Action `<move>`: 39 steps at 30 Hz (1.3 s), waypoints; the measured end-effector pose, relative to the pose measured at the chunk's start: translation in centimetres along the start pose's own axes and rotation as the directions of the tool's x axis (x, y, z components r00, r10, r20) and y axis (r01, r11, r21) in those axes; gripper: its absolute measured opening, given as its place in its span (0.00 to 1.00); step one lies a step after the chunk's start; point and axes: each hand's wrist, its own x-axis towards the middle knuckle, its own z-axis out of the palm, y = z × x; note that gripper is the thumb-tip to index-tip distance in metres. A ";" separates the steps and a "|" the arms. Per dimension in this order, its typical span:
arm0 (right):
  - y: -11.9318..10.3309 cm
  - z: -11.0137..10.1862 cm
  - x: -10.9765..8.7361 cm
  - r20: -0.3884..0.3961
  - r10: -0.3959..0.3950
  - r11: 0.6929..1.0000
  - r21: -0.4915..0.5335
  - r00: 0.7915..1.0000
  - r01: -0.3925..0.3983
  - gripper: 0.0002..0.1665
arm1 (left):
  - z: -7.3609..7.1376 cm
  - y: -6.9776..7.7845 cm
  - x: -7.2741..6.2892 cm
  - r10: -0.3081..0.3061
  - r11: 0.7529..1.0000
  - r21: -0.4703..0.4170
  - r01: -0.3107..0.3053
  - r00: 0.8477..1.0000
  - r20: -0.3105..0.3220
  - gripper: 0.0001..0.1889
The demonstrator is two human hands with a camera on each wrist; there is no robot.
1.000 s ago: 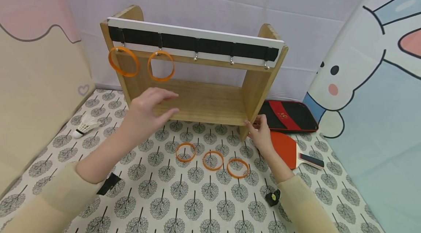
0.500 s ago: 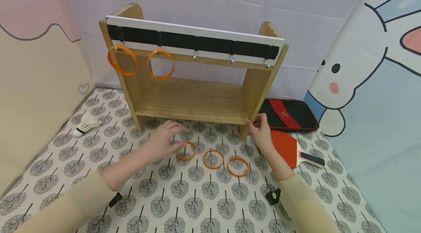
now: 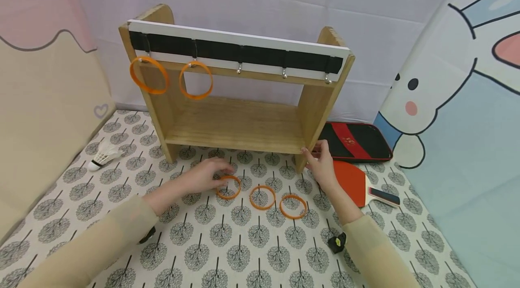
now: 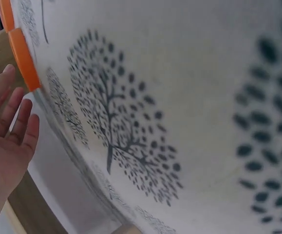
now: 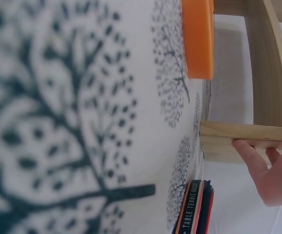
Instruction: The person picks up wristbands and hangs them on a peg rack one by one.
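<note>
White shuttlecock point(image 3: 103, 157) at left, red paddle point(image 3: 351, 184) beside black-and-red case point(image 3: 367, 141).

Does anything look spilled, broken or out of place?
Nothing looks spilled or broken. Perhaps odd: a shuttlecock at the left and a red bat at the right, outside a dark case, seem unrelated to the wooden hook rack.

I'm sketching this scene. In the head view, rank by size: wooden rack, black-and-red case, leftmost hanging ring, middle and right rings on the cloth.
1. Wooden rack
2. Black-and-red case
3. Leftmost hanging ring
4. Middle cloth ring and right cloth ring: look alike, unranked
</note>
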 end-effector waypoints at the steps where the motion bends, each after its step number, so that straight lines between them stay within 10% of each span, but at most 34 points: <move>1: 0.0 0.0 0.0 0.001 -0.002 1.000 -0.004 1.000 0.002 0.21 | 0.1 -0.3 0.1 0.004 1.000 -0.015 -0.004 1.000 0.010 0.21; 9: -0.1 0.0 -0.1 0.004 -0.019 1.000 -0.020 1.000 0.019 0.21 | -0.1 -1.2 1.0 0.012 0.980 -0.197 0.011 0.994 0.111 0.18; 39: -0.2 -0.1 -0.1 0.004 -0.016 1.000 -0.005 1.000 0.016 0.20 | -0.5 -0.6 2.3 -0.129 0.971 -0.173 0.163 0.973 0.191 0.02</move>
